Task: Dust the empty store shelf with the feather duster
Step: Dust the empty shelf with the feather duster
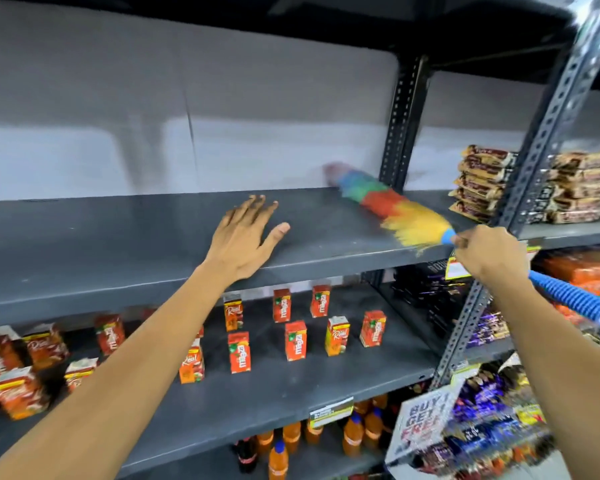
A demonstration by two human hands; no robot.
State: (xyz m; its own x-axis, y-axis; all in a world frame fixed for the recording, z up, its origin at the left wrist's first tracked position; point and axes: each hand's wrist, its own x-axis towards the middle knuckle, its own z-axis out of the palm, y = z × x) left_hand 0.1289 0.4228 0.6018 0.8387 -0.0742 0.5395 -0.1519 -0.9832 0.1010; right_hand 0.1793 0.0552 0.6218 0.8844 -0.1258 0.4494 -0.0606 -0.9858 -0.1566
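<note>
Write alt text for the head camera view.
The right hand sweeps a rainbow feather duster across an empty grey store shelf, while the left hand rests open on it. Juice cartons stand on the shelf below.

Feather duster [388, 202] tip blurred near the upright post [400, 123]; its blue handle cut by right frame edge. Promo sign [425, 422] below the shelf [118, 244] smeared, text partly unreadable.

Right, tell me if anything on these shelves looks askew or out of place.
The sale sign at the lower right hangs tilted across the snack packets. On the shelf below the empty shelf, the juice cartons stand scattered with gaps, and some at the left lean. Nothing looks spilled or damaged.
</note>
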